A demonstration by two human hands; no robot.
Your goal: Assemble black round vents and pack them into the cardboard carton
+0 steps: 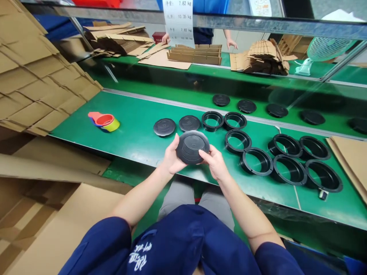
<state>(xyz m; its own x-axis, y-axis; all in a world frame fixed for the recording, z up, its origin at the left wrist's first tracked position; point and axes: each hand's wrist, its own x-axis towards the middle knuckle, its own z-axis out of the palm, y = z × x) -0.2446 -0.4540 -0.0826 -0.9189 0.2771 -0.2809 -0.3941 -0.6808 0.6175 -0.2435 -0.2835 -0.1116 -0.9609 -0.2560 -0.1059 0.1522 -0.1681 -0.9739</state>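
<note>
A round black disc is held between both hands above the front edge of the green table. My left hand grips its left side, thumb along the rim. On the right side my right hand holds it, with the thumb on its face. Just behind are two similar black discs, one at the left and one at the right. To the right, several open black rings stand on the table, some touching each other.
Red, blue and yellow cups lie at the left. Stacked cardboard dividers rise at the far left. More black discs sit behind the metal strip. Across the bench, another person's hand shows near cardboard. Flat cardboard lies at the right.
</note>
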